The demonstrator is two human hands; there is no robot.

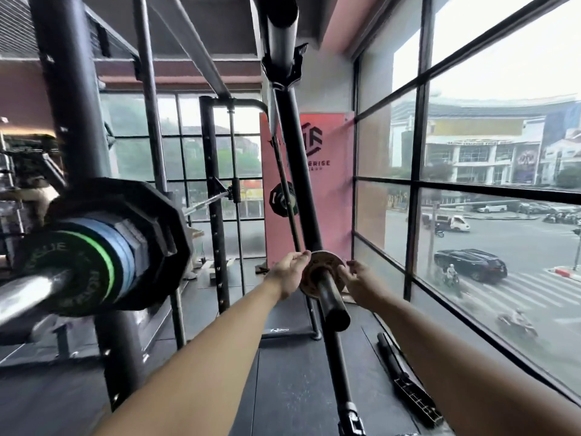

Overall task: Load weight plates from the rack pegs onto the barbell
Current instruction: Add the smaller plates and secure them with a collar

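Observation:
A small round brownish weight plate (317, 266) sits on a black rack peg (334, 306) that sticks out toward me from the slanted rack post. My left hand (287, 272) grips the plate's left rim, and my right hand (361, 283) holds its right rim. At the left, the barbell sleeve (28, 294) points at me, loaded with a green-striped black plate (75, 269), blue plates (116, 243) and a large black plate (151, 215).
The black rack upright (78, 121) rises at the left. Another small plate (282, 200) hangs on the post farther back, before a pink banner (333, 184). A big window (471, 184) fills the right side. Black rubber flooring (292, 388) holds a loose bar part (405, 379).

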